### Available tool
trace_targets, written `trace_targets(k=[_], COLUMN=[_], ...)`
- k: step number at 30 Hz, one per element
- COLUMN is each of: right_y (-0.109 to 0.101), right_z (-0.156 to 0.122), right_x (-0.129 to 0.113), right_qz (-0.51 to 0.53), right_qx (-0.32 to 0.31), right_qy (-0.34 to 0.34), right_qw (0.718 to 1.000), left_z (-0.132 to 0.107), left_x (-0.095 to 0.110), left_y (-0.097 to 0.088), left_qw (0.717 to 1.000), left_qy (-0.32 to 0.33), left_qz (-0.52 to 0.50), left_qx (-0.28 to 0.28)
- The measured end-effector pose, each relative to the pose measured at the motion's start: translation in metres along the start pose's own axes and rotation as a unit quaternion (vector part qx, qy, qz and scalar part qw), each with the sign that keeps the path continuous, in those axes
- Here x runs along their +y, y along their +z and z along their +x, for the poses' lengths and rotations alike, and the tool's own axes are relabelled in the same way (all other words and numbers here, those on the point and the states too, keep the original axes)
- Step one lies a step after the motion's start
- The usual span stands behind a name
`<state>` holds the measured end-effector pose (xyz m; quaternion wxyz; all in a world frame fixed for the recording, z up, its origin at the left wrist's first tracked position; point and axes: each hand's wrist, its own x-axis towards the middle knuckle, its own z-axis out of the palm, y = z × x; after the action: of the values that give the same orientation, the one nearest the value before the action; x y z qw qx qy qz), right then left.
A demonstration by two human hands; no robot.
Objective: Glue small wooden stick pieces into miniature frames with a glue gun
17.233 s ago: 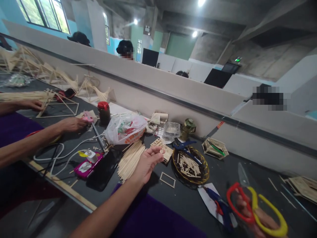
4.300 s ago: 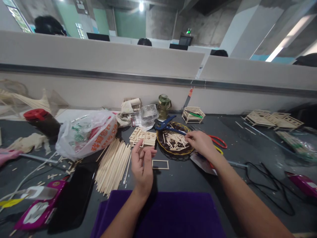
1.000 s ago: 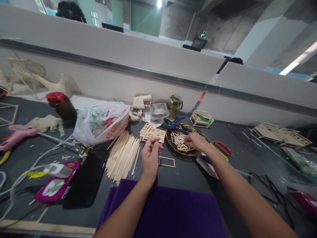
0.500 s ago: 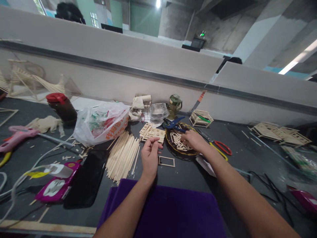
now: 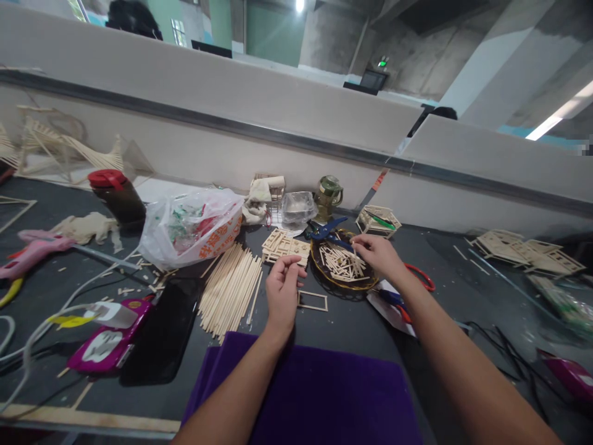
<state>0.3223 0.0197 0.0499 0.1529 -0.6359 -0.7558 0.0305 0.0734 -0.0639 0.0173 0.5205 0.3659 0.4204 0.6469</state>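
Observation:
My right hand [image 5: 376, 252] is at the right rim of a dark woven basket [image 5: 321, 272], pinching a short wooden stick [image 5: 354, 248]. Many short cut sticks [image 5: 341, 262] lie inside the basket. My left hand [image 5: 281, 290] rests on the table left of it, fingers curled and thumb against the index finger; anything between them is too small to make out. Just right of the left hand lies a small rectangular wooden frame [image 5: 319, 308]. Beyond it sits a flat wooden lattice piece [image 5: 278, 248]. Long sticks [image 5: 231, 289] are spread out to the left.
Blue-handled cutters [image 5: 328, 230] lie across the basket's back rim. Red-handled pliers [image 5: 424, 277] are partly behind my right forearm. Leftward are a plastic bag [image 5: 189, 225], a black phone [image 5: 162, 334], a magenta power strip [image 5: 109, 340] and a pink glue gun [image 5: 37, 250]. A purple cloth [image 5: 343, 395] covers the front.
My right hand has risen from among the short sticks to the basket's right rim, with a stick between its fingertips. My left hand has stayed nearly still.

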Motion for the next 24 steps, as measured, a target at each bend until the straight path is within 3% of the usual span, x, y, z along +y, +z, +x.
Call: trace_targets(k=[9,15,24], right_y=[0.021,0.032,0.027], right_z=[0.004,0.008,0.007], right_x=[-0.025,-0.040,-0.034], right_qz=[-0.090,-0.100,-0.132], right_qx=[-0.077,-0.162,-0.155], right_qy=[-0.020,-0.044,-0.007], right_qw=[0.993,0.981,0.979], left_z=[0.000,0.001,0.001], left_x=[0.002,0.000,0.000], left_y=[0.001,0.000,0.000], left_qw=[1.000,1.000,1.000], left_qy=[-0.003,-0.011,-0.015], left_qz=[0.007,0.000,-0.010], left_qx=[-0.007,0.001,0.000])
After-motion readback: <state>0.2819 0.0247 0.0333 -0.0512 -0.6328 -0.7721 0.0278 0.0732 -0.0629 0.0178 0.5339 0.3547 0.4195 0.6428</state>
